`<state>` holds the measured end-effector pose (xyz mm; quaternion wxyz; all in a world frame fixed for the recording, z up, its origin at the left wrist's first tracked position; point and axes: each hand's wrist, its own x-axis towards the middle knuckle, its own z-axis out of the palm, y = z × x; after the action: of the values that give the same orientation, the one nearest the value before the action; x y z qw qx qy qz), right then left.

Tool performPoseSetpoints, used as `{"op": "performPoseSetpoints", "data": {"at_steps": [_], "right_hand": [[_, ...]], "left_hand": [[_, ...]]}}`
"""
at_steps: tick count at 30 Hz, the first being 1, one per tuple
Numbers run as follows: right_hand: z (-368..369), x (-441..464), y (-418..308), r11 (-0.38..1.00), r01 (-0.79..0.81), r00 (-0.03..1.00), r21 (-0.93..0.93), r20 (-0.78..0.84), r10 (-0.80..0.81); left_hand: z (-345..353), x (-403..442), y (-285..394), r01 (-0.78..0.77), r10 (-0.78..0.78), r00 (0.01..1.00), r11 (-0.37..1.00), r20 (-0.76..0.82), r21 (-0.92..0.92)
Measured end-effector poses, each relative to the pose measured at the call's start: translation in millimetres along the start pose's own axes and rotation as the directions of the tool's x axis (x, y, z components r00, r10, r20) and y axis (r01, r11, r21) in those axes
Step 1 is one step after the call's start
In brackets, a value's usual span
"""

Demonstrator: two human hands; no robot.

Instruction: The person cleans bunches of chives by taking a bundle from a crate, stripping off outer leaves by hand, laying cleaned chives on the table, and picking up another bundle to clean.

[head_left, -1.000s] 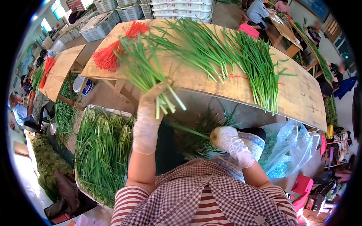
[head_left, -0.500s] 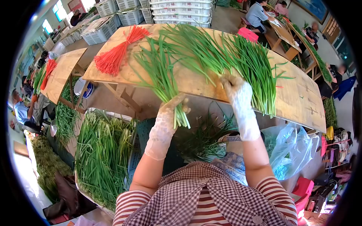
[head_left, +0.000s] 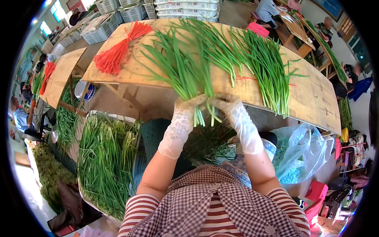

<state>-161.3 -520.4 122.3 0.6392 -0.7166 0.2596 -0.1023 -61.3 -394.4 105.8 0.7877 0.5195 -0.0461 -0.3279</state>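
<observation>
My left hand [head_left: 189,106], in a soiled glove with a clear plastic sleeve, is closed round the stem ends of a bunch of green stalks [head_left: 177,71], whose leaves fan over the table's front edge. Right beside it, my right hand [head_left: 226,103], gloved the same way, pinches a few green stalks [head_left: 206,75] by their lower stems. Further right on the wooden table [head_left: 312,98] lie a loose pile of stalks [head_left: 223,53] and a thicker bunch [head_left: 272,75], with bits of red tie near them. A bundle of red ties [head_left: 114,55] lies at the table's left.
A crate of green stalks [head_left: 104,166] stands low at the left. A clear plastic bag [head_left: 302,154] hangs at the right, near a red stool [head_left: 316,197]. Stacked white crates [head_left: 187,10] are behind the table. Other people sit at tables on both sides.
My right hand has come from the pile on the table to beside my left hand, now with a few stalks in it. My left hand still holds its bunch, slightly further right.
</observation>
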Motion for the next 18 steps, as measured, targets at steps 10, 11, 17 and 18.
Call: {"op": "performPoseSetpoints", "data": {"at_steps": [10,11,17,18], "right_hand": [[-1,-11,-29,0.963,0.021,0.994,-0.270,-0.101,-0.050],[9,-11,-13,0.986,0.002,0.999,-0.167,-0.048,-0.010],[23,-16,24,0.999,0.046,0.997,-0.004,-0.058,-0.046],[23,-19,31,0.994,0.092,0.990,-0.058,-0.105,-0.098]], "left_hand": [[-7,-1,0,-0.072,0.067,0.994,0.996,-0.081,-0.051],[-6,-4,0,-0.043,0.040,0.997,0.998,-0.061,-0.054],[-16,-5,-9,0.033,-0.031,0.998,0.999,-0.055,0.038],[-15,-7,-4,0.006,-0.003,0.999,0.998,-0.053,0.056]]}}
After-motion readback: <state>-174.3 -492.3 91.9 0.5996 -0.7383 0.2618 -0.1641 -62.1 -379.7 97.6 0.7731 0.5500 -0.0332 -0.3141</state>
